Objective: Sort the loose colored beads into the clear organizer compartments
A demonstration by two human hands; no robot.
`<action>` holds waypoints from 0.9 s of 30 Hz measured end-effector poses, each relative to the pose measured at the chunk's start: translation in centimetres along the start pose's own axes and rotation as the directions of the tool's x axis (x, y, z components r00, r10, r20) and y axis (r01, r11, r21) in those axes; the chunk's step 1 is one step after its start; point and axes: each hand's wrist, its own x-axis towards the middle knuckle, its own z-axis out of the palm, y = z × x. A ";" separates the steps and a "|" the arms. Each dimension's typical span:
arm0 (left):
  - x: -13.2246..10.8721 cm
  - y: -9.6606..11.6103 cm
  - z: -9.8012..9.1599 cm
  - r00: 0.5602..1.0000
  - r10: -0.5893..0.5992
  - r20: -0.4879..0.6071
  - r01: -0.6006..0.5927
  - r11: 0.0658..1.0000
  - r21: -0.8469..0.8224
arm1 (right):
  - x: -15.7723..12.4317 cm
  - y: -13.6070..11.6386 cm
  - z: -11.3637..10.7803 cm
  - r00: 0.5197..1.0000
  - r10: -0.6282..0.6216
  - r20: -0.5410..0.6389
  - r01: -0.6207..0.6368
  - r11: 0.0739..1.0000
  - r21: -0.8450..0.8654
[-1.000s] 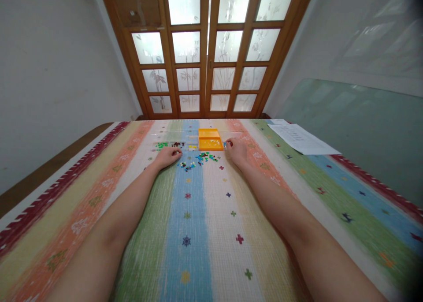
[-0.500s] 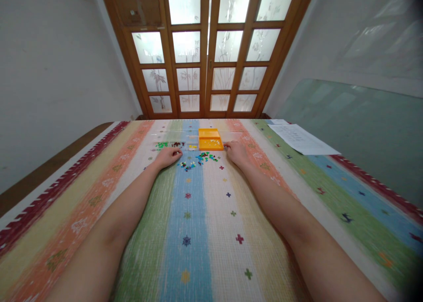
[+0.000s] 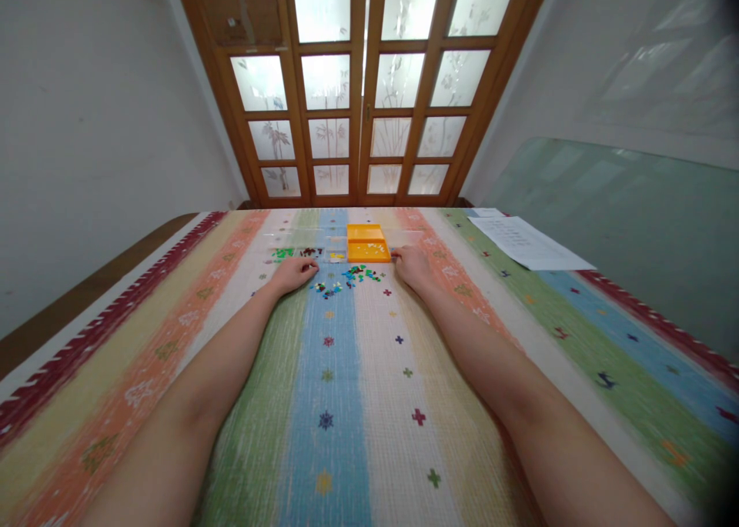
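Note:
My left hand point(image 3: 296, 273) rests on the cloth left of the loose pieces, its fingers curled together; whatever they may hold is too small to tell. My right hand point(image 3: 411, 265) lies by the right edge of the orange box point(image 3: 369, 259), fingers curled, their contents hidden. The box stands open, with small white pieces point(image 3: 376, 248) inside. Small mixed pieces point(image 3: 362, 274) in green, blue and dark colours lie before it, and another group point(image 3: 328, 288) lies nearer me. Left of the box, clear compartments hold green pieces point(image 3: 282, 254), dark brown pieces point(image 3: 310, 252) and yellow pieces point(image 3: 336, 255).
A striped cloth point(image 3: 329, 450) covers the table. White paper sheets point(image 3: 525, 242) lie at the back right. Beyond the far edge stand wood-framed glass doors point(image 3: 356, 115). A pale green panel point(image 3: 623, 227) is at the right.

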 end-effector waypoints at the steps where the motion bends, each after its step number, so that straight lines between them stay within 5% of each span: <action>1: 0.0 0.0 0.0 1.000 0.000 0.002 0.000 1.000 0.003 | -0.1 -0.1 -0.1 1.000 0.003 0.007 -0.003 1.000 -0.006; 27: 0.1 -0.3 0.1 1.000 -0.002 0.017 0.001 0.999 0.032 | -0.2 -0.3 -0.5 0.998 0.022 0.054 -0.020 0.999 -0.041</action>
